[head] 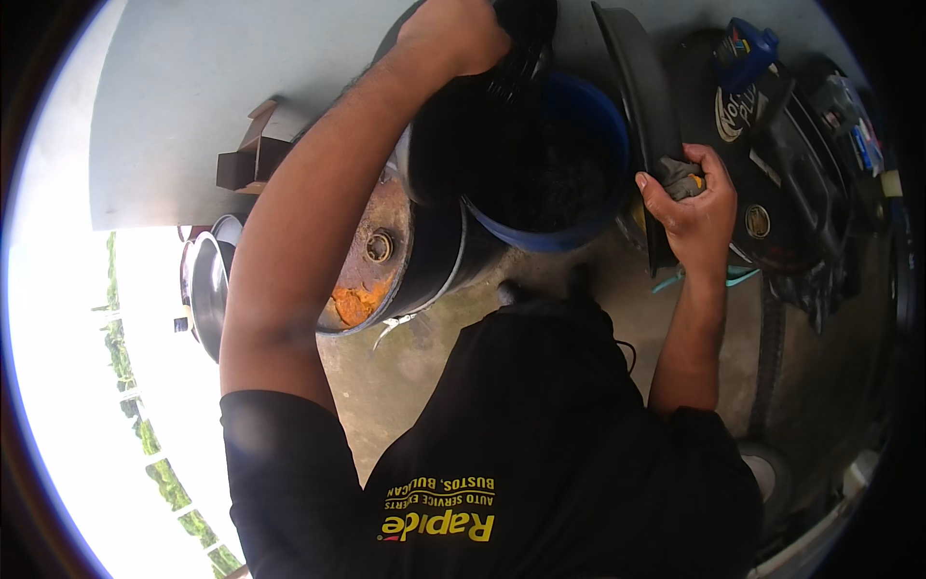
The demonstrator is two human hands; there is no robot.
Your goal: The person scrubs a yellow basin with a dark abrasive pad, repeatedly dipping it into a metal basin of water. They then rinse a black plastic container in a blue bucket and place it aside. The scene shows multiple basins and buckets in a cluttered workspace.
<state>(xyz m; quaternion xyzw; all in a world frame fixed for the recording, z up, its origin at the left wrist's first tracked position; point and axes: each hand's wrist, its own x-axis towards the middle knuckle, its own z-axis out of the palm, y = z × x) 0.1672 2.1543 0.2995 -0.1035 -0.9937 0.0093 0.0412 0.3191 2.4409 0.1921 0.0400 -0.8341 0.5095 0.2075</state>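
My left hand [459, 36] is closed at the top of the view on a black part, whose slotted edge [517, 72] hangs over a blue drum [561, 242] with a dark inside. What exactly this part is, I cannot tell. On the right, my right hand [691, 195] pinches a grey rag [680, 177] with a yellow-orange patch. The rag lies against a long black curved panel or lid [644, 87], which stands steeply tilted beside the blue drum.
A rusty-topped drum [369, 239] with orange residue lies left of the blue drum. An open cardboard box [253, 155] is by the wall. Metal basins [210, 289] stand further left. At right are a blue oil bottle [745, 54], black containers [756, 145] and black plastic bags [814, 289].
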